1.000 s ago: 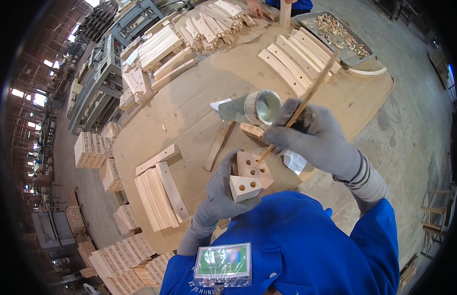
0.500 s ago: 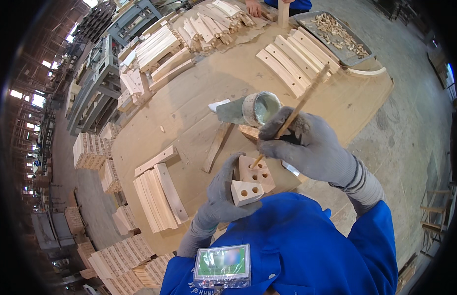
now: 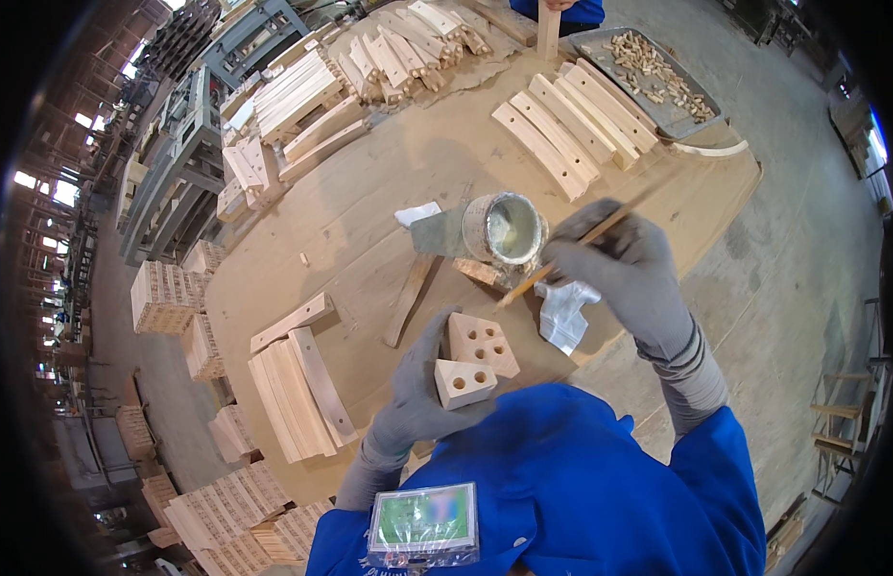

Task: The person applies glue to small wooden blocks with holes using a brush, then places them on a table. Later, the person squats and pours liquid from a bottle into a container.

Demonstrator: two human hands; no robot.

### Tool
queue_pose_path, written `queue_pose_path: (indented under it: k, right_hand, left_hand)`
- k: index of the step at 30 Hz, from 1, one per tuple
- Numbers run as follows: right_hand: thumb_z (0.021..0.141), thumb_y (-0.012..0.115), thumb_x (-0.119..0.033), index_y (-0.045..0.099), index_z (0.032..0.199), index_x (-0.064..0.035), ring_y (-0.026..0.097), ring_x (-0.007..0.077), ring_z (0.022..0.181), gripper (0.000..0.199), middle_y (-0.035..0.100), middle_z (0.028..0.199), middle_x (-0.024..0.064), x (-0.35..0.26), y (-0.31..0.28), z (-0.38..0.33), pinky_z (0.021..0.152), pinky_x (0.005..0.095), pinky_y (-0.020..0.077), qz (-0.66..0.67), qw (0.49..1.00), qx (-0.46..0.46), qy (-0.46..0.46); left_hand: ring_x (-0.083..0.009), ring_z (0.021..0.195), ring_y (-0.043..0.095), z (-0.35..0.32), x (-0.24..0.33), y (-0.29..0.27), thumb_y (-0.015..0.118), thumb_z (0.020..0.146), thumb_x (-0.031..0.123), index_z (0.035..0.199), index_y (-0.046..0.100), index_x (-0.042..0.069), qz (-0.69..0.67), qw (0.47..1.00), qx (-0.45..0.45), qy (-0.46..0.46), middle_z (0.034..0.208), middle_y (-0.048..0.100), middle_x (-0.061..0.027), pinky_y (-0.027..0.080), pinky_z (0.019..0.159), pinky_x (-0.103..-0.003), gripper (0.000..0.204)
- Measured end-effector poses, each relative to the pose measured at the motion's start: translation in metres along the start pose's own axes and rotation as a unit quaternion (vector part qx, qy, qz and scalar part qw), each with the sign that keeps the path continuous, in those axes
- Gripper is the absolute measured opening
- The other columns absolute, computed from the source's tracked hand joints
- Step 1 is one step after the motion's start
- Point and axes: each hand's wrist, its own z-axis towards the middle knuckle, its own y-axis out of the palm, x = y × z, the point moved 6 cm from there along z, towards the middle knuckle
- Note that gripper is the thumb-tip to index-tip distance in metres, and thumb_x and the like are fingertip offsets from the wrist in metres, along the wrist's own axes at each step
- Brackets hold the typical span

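My left hand (image 3: 419, 379), in a grey glove, grips some pale wooden blocks (image 3: 482, 344) with round drilled holes facing up. The holes show in two neighbouring end faces, the nearer one with two holes. A thin wooden stick (image 3: 583, 242) is pinched in my gloved right hand (image 3: 627, 269); its lower tip hangs just above and beyond the blocks, apart from them. Close to the right hand a tin can (image 3: 506, 228) with whitish liquid stands tilted on the table, its rim smeared. Crumpled white plastic (image 3: 564, 315) lies below that hand.
Curved drilled wooden slats (image 3: 291, 394) lie at the left, more slats (image 3: 576, 125) at the far right. A metal tray (image 3: 672, 120) holds several dowels. Slat piles (image 3: 389, 58) cover the far edge, where another person's hand (image 3: 559, 4) holds an upright piece. Block stacks (image 3: 168, 298) stand left of the table.
The stick's tip has come up off the holed block, and my right hand has moved away toward the can. The white plastic shows more fully.
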Motion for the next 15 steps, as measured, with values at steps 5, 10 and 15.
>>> queue_pose_path:
  k: [5,10,15]
  right_hand:
    - [0.082,0.069,-0.006,0.059,0.088,0.0027,0.062,0.0114,0.064,0.014,0.065,0.072,0.008,0.062,-0.044,0.018,0.059,0.0223,0.0519,0.034,0.985,0.164,-0.047]
    - [0.082,0.069,-0.008,0.061,0.085,0.0024,0.06,0.0096,0.064,0.013,0.065,0.074,0.0064,0.106,-0.051,0.027,0.058,0.0231,0.0493,-0.088,0.978,0.139,-0.125]
    - [0.081,0.067,-0.006,0.062,0.089,0.0022,0.062,0.0104,0.072,0.012,0.067,0.081,0.0079,0.09,-0.048,0.021,0.065,0.0245,0.0506,-0.188,0.97,0.114,-0.104]
  left_hand:
    - [-0.0259,0.109,0.058,0.002,-0.012,-0.004,0.086,0.055,0.018,0.135,0.031,-0.007,-0.023,0.999,0.026,-0.012,0.118,0.055,-0.0183,0.045,0.094,-0.035,0.101]
    - [-0.0262,0.109,0.058,0.008,-0.013,-0.004,0.086,0.055,0.018,0.136,0.031,-0.007,0.005,1.0,0.013,-0.005,0.117,0.056,-0.0183,0.045,0.094,-0.036,0.1]
    - [-0.0259,0.108,0.058,0.01,-0.016,-0.007,0.086,0.053,0.019,0.136,0.031,-0.006,0.024,1.0,0.009,0.002,0.118,0.056,-0.0182,0.045,0.093,-0.035,0.102]
